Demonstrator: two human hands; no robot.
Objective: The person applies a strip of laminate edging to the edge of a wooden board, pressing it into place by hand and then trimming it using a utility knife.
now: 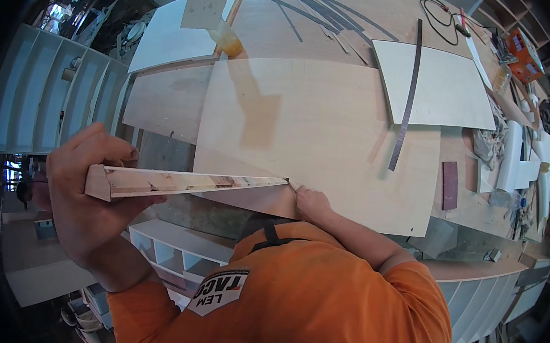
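Note:
A wooden board (pixel 191 183) is held up on edge in front of my body, its raw, blotchy edge facing me. My left hand (pixel 85 199) grips its left end, raised close to the view, with the fingers above and the thumb side below. At the narrow right end, my right hand (pixel 311 204) is closed at the board's corner, low over the work surface. What its fingertips press on is partly hidden. Under and beyond the board lies a large pale plywood sheet (pixel 329 130).
A plastic cup of amber liquid (pixel 228 41) stands by a white panel (pixel 163 36). Dark edging strips (pixel 318 5) lie at the back. Another white panel (pixel 446 88) carries one dark strip (pixel 408 95). A maroon block (pixel 449 185) is at right; shelf units (pixel 44 92) stand left.

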